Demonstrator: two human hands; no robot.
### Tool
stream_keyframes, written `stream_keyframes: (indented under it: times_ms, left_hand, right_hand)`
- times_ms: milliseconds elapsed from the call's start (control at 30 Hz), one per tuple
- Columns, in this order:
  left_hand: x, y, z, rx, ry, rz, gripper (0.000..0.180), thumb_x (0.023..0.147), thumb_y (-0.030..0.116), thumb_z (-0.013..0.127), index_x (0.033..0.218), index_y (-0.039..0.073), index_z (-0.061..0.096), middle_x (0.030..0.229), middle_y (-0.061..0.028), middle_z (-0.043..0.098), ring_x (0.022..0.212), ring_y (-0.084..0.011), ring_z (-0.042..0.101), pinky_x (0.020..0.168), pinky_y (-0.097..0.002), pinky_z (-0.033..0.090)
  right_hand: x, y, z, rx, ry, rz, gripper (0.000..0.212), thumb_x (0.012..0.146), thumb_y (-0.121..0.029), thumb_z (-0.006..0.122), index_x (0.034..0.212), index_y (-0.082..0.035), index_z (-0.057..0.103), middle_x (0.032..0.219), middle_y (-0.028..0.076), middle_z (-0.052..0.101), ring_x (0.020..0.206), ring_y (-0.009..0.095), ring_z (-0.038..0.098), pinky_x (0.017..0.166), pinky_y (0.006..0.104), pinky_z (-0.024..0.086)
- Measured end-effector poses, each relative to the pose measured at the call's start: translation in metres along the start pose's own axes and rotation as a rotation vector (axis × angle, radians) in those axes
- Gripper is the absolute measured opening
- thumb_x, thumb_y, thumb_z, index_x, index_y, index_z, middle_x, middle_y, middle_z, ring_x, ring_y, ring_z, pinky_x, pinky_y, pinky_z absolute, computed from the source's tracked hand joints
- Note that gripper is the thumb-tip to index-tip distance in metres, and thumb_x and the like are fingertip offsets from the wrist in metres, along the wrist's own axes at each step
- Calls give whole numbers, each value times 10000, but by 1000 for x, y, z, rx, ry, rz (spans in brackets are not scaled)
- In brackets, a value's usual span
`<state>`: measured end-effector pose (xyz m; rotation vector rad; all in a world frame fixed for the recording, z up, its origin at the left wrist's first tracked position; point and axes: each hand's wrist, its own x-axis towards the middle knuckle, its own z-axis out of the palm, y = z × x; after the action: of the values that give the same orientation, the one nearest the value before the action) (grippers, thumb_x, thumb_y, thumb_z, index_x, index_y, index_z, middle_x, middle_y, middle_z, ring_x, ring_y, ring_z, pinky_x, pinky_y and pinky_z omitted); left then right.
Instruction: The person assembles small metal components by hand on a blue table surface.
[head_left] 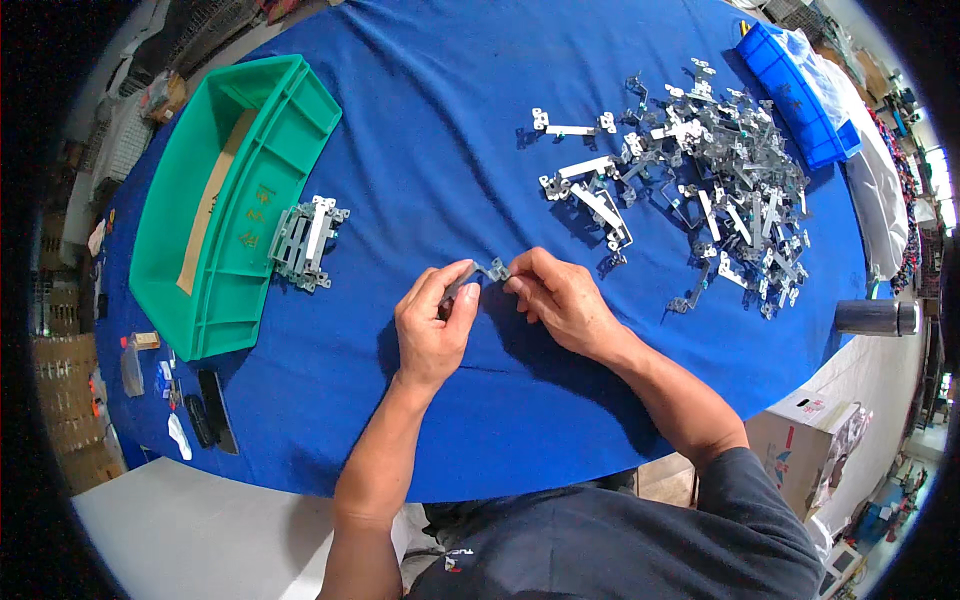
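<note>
Over the middle of the blue cloth, a small bent metal bracket is held between my two hands. My left hand pinches its near-left part, which the fingers partly cover. The fingertips of my right hand close on its other end. To the right lies a large loose heap of similar metal brackets, with a few separate ones, such as a long bracket, at its left edge. A neat stack of brackets sits to the left, beside the green bin.
The green plastic bin stands on the left, a cardboard strip inside. A blue crate with white plastic sheeting is at the far right. A dark cylindrical bottle lies at the right edge. A phone rests at the near left.
</note>
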<state>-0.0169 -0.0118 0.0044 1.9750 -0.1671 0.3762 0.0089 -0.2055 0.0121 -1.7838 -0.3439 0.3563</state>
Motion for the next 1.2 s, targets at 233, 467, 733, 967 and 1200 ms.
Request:
stream_keyframes:
  times_ms: [233,467,733,967,1200]
  left_hand:
    - [-2,4,1,27,-53,3,202,868,39,694,1066,-4,698,781,-56,618,580,-103,528,510,-270,411]
    - [0,4,0,20,-86,22,228,863,32,701,1088,-9,698,775,-54,617,579,-101,529,514,-264,419]
    - [-2,1,0,3,-9,13,237,902,68,699,1123,-17,688,850,-75,652,638,-112,554,557,-257,439]
    - [-3,0,-1,-43,-4,-66,241,926,110,694,1122,-29,676,876,-91,658,706,-147,596,631,-274,480]
    - [-2,-1,-3,-49,-20,-53,239,923,107,695,1116,-32,676,896,-103,671,734,-158,628,636,-270,487]
  right_hand:
    - [0,-6,-5,92,-2,-26,141,976,-117,612,1057,-1,613,841,90,645,694,167,640,607,325,510]
    - [4,7,-1,-120,158,-347,108,977,-123,622,1000,-20,643,844,68,598,739,112,564,616,279,456]
    - [-1,4,-2,219,89,80,151,988,-161,621,1023,-15,634,735,-4,562,669,49,482,572,257,412]
    - [-1,3,-1,30,63,-19,155,963,-143,635,1001,6,655,700,61,591,621,102,519,553,301,434]
    - [0,-4,-4,-37,39,-38,160,954,-144,638,990,12,644,765,118,631,654,159,583,587,336,465]
